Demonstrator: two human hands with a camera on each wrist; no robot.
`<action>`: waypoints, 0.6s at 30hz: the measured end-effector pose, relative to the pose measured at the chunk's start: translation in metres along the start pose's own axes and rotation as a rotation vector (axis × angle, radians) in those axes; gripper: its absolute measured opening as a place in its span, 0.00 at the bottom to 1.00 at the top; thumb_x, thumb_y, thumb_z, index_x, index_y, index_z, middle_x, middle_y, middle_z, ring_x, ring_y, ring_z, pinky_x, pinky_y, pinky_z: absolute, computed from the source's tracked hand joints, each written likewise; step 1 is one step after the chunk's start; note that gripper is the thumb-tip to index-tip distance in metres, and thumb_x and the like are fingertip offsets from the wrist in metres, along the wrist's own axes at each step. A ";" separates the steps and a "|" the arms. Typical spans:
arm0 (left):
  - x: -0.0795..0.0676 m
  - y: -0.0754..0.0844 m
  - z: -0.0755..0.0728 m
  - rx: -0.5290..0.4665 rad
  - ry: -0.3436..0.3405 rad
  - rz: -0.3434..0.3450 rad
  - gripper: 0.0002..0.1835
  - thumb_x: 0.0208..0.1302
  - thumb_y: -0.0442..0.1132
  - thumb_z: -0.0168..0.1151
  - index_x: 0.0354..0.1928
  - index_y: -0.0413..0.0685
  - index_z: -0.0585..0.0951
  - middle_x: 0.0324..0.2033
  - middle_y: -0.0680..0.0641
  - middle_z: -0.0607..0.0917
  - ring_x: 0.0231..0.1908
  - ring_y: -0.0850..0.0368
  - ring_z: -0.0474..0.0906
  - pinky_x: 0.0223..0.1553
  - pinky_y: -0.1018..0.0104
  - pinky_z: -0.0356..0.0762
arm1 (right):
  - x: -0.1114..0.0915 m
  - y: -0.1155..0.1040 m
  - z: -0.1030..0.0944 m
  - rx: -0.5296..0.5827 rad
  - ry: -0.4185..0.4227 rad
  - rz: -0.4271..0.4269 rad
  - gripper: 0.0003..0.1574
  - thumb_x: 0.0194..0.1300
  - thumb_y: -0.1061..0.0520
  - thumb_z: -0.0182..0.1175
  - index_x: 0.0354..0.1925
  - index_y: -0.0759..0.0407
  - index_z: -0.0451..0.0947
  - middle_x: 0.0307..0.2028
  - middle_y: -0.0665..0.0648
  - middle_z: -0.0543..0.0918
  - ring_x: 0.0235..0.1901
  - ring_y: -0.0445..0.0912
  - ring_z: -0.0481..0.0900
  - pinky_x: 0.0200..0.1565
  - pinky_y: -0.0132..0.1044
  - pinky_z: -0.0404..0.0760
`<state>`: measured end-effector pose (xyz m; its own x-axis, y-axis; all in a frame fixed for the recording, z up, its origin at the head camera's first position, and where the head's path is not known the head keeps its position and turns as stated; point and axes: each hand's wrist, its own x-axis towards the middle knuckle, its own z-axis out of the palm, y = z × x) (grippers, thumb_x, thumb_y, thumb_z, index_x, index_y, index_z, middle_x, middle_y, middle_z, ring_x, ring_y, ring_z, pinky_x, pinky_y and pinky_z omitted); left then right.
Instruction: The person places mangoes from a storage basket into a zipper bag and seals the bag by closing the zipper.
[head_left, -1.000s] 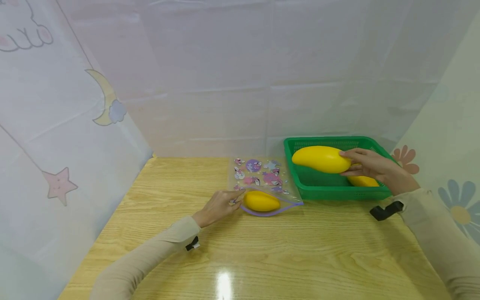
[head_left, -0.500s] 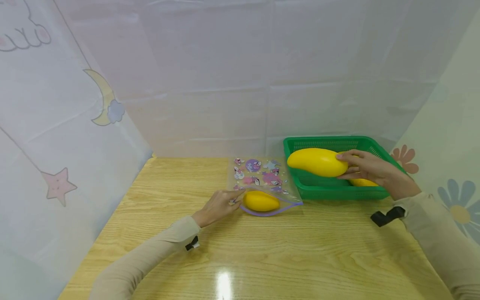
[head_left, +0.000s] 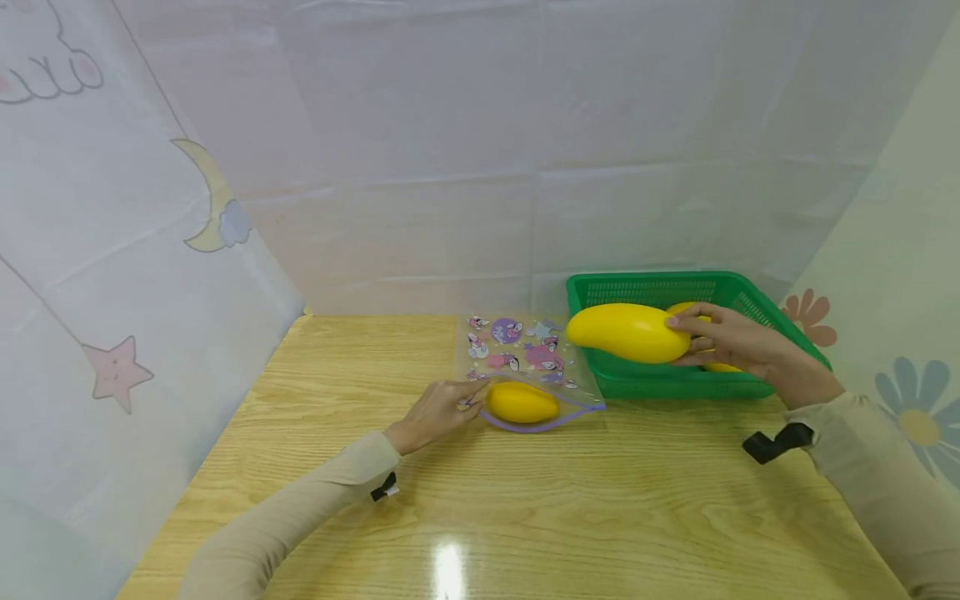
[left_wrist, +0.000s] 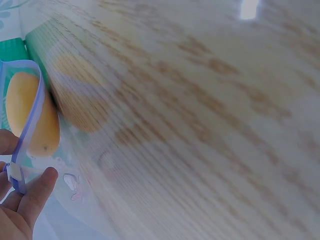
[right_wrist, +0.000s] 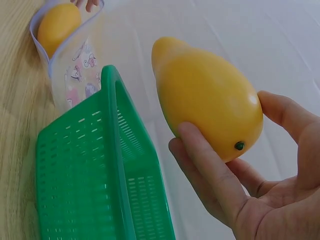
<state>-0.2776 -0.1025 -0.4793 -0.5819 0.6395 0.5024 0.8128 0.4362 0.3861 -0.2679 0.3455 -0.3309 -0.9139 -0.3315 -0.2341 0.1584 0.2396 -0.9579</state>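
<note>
My right hand [head_left: 742, 343] grips a yellow mango [head_left: 626, 332] by its stem end, with its pointed end toward the left. The mango is above the left part of a green basket [head_left: 675, 388]; in the right wrist view thumb and fingers lie round its stem end. My left hand [head_left: 438, 410] pinches the purple-edged mouth of a clear printed zip bag [head_left: 506, 360] at its left corner. A white slider [left_wrist: 15, 171] shows between those fingers in the left wrist view. Inside the bag's open mouth lies another mango [head_left: 522, 402].
More yellow fruit [head_left: 722, 367] lies in the basket, partly hidden by my right hand. The basket stands right of the bag, near the back of the wooden table [head_left: 525, 508]. Printed sheets [head_left: 420, 167] hang behind and at both sides.
My right hand has moved the mango left and slightly toward me, so its tip now reaches the basket's left rim. My left hand and the bag have stayed in place.
</note>
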 end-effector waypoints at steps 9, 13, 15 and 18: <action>0.000 0.000 0.000 -0.002 -0.006 0.002 0.22 0.62 0.29 0.67 0.59 0.34 0.79 0.38 0.41 0.89 0.11 0.73 0.51 0.12 0.80 0.57 | -0.001 0.004 0.013 0.034 -0.041 -0.017 0.16 0.77 0.57 0.52 0.53 0.67 0.62 0.55 0.66 0.63 0.45 0.59 0.83 0.51 0.56 0.79; 0.000 -0.001 0.000 -0.003 -0.006 0.005 0.22 0.62 0.29 0.67 0.59 0.33 0.79 0.38 0.41 0.89 0.12 0.73 0.52 0.13 0.79 0.58 | -0.002 0.007 0.016 0.013 -0.061 -0.028 0.16 0.77 0.57 0.51 0.53 0.68 0.62 0.53 0.66 0.65 0.45 0.59 0.83 0.49 0.56 0.80; 0.000 -0.001 0.000 -0.004 -0.005 0.006 0.22 0.62 0.29 0.67 0.59 0.34 0.79 0.38 0.41 0.89 0.12 0.73 0.52 0.13 0.79 0.58 | -0.002 0.007 0.018 -0.008 -0.075 -0.037 0.17 0.78 0.57 0.50 0.54 0.69 0.62 0.53 0.67 0.66 0.46 0.59 0.83 0.49 0.55 0.81; 0.001 -0.001 0.000 0.003 -0.005 0.007 0.22 0.62 0.29 0.67 0.59 0.34 0.79 0.37 0.42 0.89 0.12 0.72 0.53 0.13 0.79 0.58 | -0.003 0.008 0.021 -0.024 -0.085 -0.036 0.18 0.78 0.57 0.50 0.54 0.70 0.60 0.53 0.67 0.67 0.46 0.58 0.83 0.49 0.55 0.81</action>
<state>-0.2785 -0.1023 -0.4792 -0.5758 0.6460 0.5012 0.8171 0.4338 0.3797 -0.2561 0.3290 -0.3413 -0.8837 -0.4164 -0.2135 0.1160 0.2472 -0.9620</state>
